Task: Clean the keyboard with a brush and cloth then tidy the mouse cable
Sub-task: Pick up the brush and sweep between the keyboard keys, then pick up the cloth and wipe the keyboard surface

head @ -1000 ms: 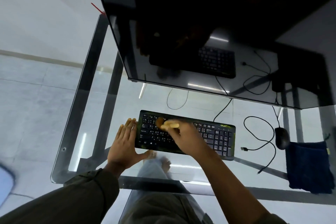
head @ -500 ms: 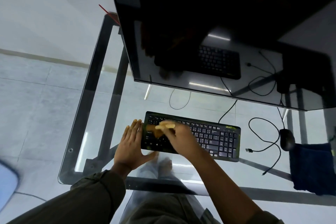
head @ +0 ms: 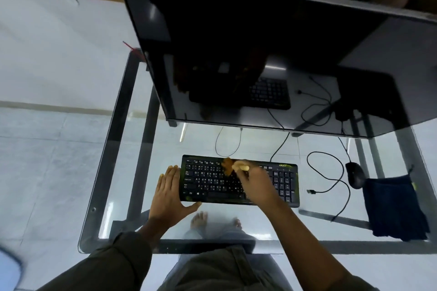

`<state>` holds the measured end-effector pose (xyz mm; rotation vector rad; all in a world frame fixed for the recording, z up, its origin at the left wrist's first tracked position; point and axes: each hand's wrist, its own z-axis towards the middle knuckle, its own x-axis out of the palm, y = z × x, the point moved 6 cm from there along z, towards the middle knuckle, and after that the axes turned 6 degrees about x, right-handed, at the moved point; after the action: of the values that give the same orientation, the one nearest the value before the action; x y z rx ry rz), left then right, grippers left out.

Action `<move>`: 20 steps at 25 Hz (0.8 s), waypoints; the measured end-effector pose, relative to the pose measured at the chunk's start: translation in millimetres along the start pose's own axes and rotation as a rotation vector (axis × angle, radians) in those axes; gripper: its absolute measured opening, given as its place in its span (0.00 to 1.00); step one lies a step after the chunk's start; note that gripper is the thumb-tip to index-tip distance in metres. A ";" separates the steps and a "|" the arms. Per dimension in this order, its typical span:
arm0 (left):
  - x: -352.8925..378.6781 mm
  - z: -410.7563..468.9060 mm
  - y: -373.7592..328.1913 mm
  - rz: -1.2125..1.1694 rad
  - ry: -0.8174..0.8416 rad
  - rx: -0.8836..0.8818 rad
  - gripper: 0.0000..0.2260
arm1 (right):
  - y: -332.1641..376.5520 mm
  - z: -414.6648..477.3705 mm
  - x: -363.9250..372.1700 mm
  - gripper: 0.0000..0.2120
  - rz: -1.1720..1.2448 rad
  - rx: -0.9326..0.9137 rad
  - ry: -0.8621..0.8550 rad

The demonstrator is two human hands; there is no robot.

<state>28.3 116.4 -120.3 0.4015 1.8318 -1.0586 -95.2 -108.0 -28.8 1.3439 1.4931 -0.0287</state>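
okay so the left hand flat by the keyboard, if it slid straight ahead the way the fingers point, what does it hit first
Nothing close: the left hand points along bare glass desk beside the black keyboard. First in line looks like the black monitor's bottom edge, though depth is unclear.

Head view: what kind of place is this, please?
Probably a computer desk in a home or office: a black monitor on a glass table, a keyboard and a wired mouse.

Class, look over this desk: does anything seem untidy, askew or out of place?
Yes. The mouse cable sprawls in loose loops over the glass, its plug lying unconnected beside the keyboard. The blue cloth overhangs the desk's front edge.
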 end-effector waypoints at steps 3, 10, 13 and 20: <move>-8.2 5.3 -18.0 -0.075 -0.082 -0.075 0.50 | -20.8 -12.4 1.3 0.10 0.005 0.046 0.142; -0.1 58.9 -112.5 -0.187 -0.258 0.012 0.15 | -86.3 -26.5 -59.2 0.07 0.143 0.089 0.024; 31.7 89.8 -185.9 -0.218 -0.200 0.185 0.04 | -132.7 -31.9 -108.9 0.07 0.134 0.120 -0.090; 120.1 133.5 -363.8 -0.202 -0.059 0.400 0.14 | -281.4 -42.1 -205.1 0.07 0.240 0.407 -0.263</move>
<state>-194.3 -218.6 -66.9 0.4194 1.6290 -1.5694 -369.5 -326.5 -36.3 1.7626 1.1326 -0.3589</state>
